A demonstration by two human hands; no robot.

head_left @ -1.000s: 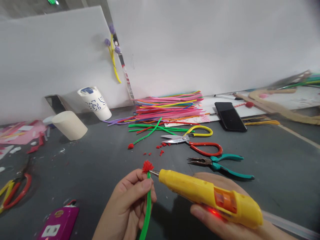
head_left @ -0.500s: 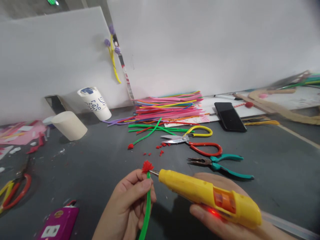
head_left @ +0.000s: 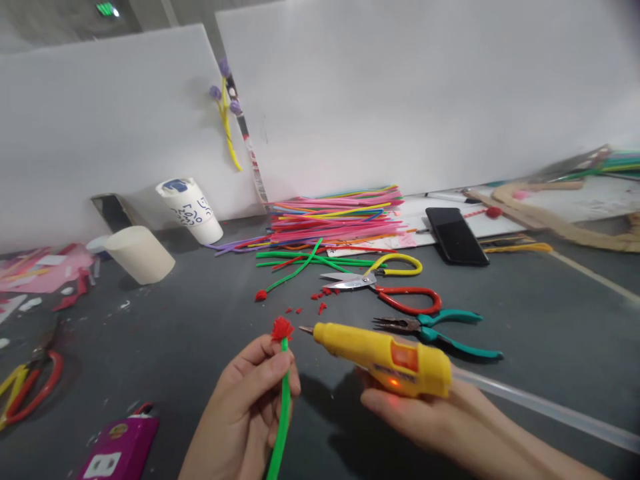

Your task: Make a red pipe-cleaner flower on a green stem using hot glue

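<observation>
Between the thumb and fingers of my left hand (head_left: 255, 400) is a green pipe cleaner (head_left: 282, 420), upright, topped by a red flower head (head_left: 283, 329). My right hand (head_left: 405, 413) is closed around a yellow glue gun (head_left: 380, 353), its lower grip hidden by the fingers. A small light glows on its side, and a clear glue stick (head_left: 540, 405) runs out of its back. The metal nozzle (head_left: 306, 329) points left at the red head, with a small gap between them.
Scissors (head_left: 373, 281), teal pliers (head_left: 425, 327), red scraps (head_left: 320, 297) and another red-tipped green stem (head_left: 293, 272) lie beyond my hands. Behind are bundled pipe cleaners (head_left: 335, 217) and a phone (head_left: 455, 235). More scissors (head_left: 35, 380) and a purple box (head_left: 123, 447) are at left.
The nozzle touched the base of the red head and is now apart from it. My left hand with the stem has shifted slightly left; the glue gun has turned and its rear swung up.
</observation>
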